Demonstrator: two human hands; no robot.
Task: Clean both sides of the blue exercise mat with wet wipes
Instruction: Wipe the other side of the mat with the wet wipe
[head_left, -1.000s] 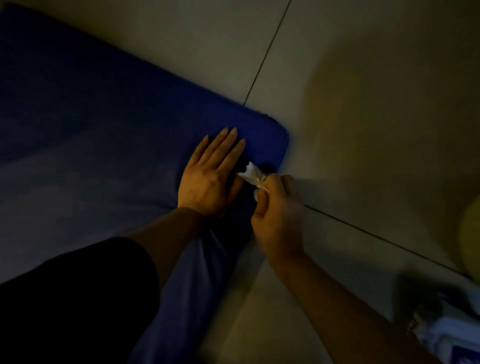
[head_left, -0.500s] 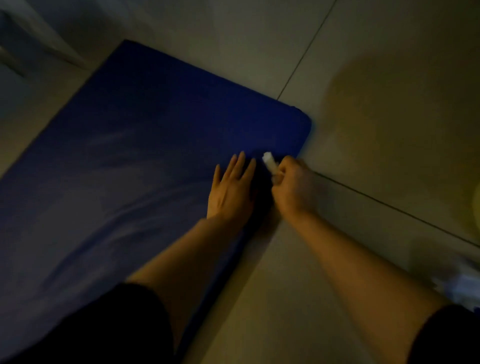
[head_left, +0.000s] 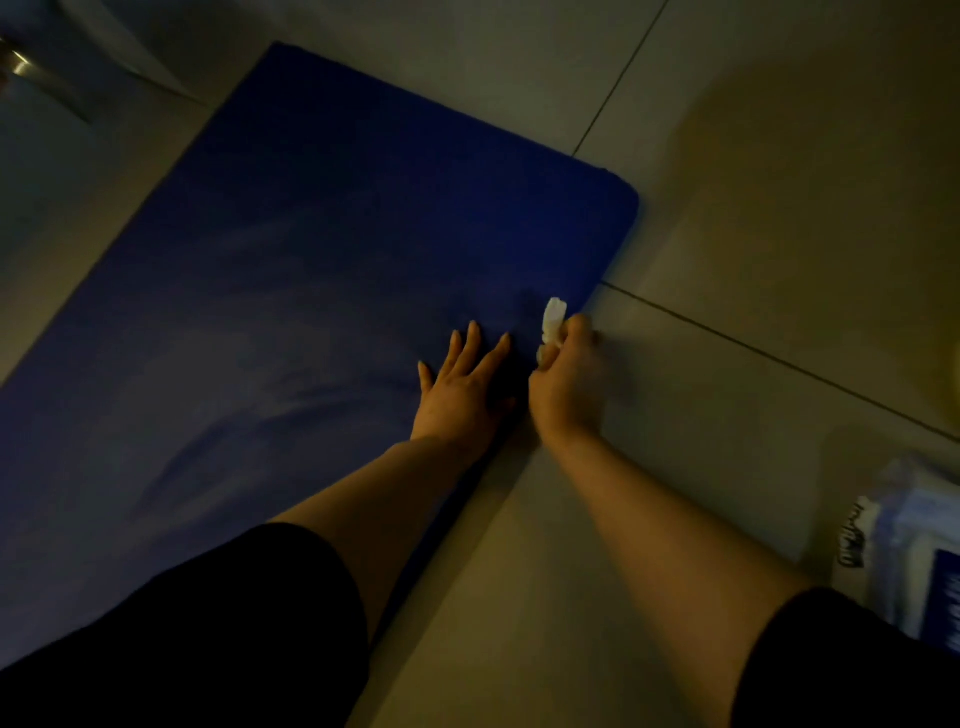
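Left hand (head_left: 462, 395) flat, pinning blue foam exercise mat (head_left: 322, 270); right hand (head_left: 569, 384) pinches crumpled white wet wipe (head_left: 551, 319) at the edge. Mid-wipe; next likely a stroke along the edge.

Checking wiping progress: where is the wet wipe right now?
The wet wipe is bunched in the right hand, at the blue mat's right edge, beside the flat left hand.

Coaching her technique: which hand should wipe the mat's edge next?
The right hand. It already grips the wipe at the mat's near edge, while the left hand lies flat on the mat, fingers straight, steadying it.
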